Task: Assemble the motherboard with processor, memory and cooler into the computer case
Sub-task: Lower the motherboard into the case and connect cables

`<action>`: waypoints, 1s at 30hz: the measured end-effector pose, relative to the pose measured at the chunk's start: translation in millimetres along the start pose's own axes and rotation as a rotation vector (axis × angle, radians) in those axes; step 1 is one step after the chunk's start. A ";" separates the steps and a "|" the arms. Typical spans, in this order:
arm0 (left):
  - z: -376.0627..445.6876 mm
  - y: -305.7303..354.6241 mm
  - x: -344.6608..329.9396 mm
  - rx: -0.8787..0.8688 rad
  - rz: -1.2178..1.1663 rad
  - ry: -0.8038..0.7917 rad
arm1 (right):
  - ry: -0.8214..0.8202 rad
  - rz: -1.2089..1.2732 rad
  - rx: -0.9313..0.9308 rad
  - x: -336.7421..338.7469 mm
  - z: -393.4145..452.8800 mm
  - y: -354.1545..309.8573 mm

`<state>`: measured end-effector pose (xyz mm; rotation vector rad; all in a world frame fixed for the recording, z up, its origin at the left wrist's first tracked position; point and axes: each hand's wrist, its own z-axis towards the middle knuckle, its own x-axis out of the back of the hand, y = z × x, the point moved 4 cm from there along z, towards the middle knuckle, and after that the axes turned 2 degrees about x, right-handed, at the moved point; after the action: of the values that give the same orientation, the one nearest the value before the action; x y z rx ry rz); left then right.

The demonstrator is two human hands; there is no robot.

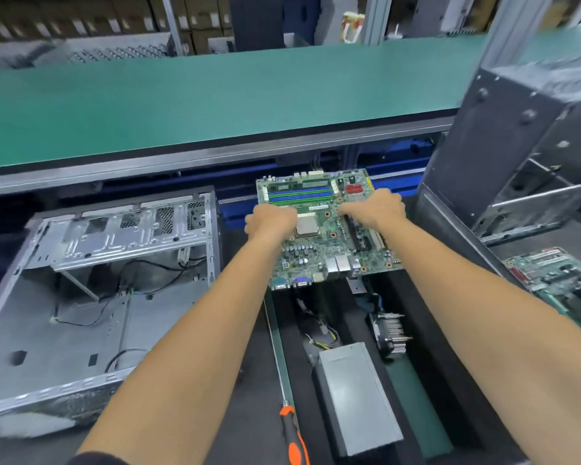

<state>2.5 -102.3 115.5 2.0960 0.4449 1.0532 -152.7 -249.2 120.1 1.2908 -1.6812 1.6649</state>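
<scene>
Nearest to me, below the green motherboard point(319, 229) that I use as my landmark, lies the screwdriver with the orange and black handle point(294, 437), its thin shaft pointing up toward the board. Just right of that tool sits a grey rectangular metal power supply box point(356, 401), with a bundle of coloured wires above it, and beyond the box, still below the board's lower right corner, rests a silver finned cooler point(391, 333) on its side.

Both my forearms reach forward to the board. My left hand point(272, 221) grips its left edge, fingers curled under and the knuckles up, right beside the square silver processor point(306, 224) seated in its socket. My right hand point(374, 208) lies on the right part of the board, fingers bent over the surface near the long black slots; I cannot tell whether they hook an edge. The board appears raised off the dark work surface, tilted slightly, its port block toward me and its blue and green memory slots point(299, 195) at the far side.

Left of the board, well apart, the open silver steel computer case point(91, 290) lies on its side with loose black cables inside. Right of the board stands a dark grey upright case point(503, 135), and below that a second green circuit board point(557, 276). Beyond the board runs a long teal conveyor belt point(215, 102).
</scene>
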 end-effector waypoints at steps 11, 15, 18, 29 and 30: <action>-9.4 -10.8 136.4 -0.099 -0.177 0.188 | 0.067 -0.061 0.242 -5.3 -72.4 -112.4; -8.4 -51.3 199.2 -0.032 -0.239 0.226 | 0.001 -0.135 0.333 -42.3 -107.3 -164.4; -8.3 -83.0 237.8 0.008 -0.217 0.267 | -0.047 -0.140 0.369 -75.4 -131.4 -194.5; 0.9 -189.7 339.0 0.107 0.108 0.177 | -0.273 -0.470 0.475 -166.2 -208.7 -264.4; 0.5 -194.2 341.7 0.103 0.166 0.152 | -0.313 -0.513 0.460 -168.7 -213.8 -266.6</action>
<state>212.8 227.2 156.1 2.1820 0.4123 1.3176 85.7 45.7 157.7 2.0812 -0.9916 1.6285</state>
